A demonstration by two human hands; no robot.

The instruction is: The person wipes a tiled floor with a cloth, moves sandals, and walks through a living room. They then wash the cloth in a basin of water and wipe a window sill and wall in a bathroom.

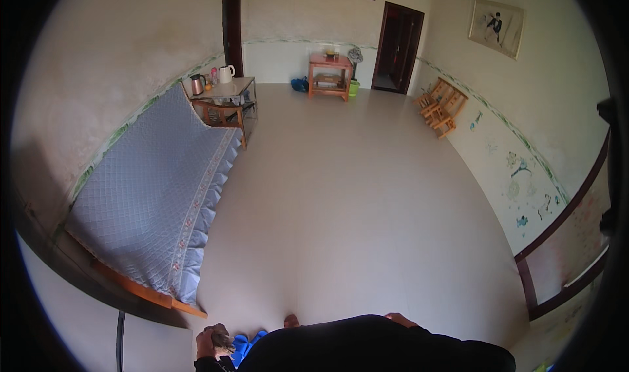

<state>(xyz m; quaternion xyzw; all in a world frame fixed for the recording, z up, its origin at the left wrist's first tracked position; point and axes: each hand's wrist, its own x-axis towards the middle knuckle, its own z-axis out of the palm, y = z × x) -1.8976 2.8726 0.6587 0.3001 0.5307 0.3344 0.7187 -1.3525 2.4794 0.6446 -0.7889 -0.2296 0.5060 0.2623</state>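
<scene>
My left hand (204,343) is low at the left of the picture, shut on a crumpled grey-brown cloth (222,339). Just right of that cloth, a pair of blue slippers (240,348) lies on the floor, partly hidden by my dark clothing. My right hand (402,319) shows only in part past the edge of my black top (363,345). Its fingers are too hidden to tell whether they hold anything. One bare foot (291,321) peeks out in front of me.
A bench under a pale blue quilted cover (157,190) runs along the left wall. Beyond it stands a small table (226,88) with a kettle (226,73) and a thermos jug (197,84). A red-brown wooden stand (330,67) and wooden chairs (442,106) are farther back.
</scene>
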